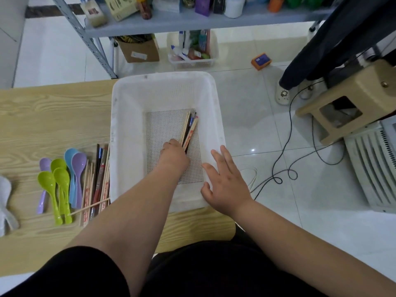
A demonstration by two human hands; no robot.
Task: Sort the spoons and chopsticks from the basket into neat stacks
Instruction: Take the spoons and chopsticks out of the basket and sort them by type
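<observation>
A white perforated basket (128, 116) stands on the wooden table (47, 116) at its right end. Inside it lies a bundle of chopsticks (189, 128), pale wood, dark and blue ones, pointing away from me. My left hand (174, 154) reaches into the basket and is shut on the near ends of that bundle. My right hand (225, 181) lies flat, fingers spread, on the basket's near right rim. Left of the basket, a stack of chopsticks (97, 183) lies on the table beside green, blue and purple plastic spoons (64, 179).
A grey-white object (5, 202) lies at the table's left edge. Beyond the table stand a metal shelf (162, 24), a cardboard box (139, 51) and a small white basket of bottles (192, 52). On the floor to the right are cables (285, 159), a stool (347, 99) and a white appliance (372, 168).
</observation>
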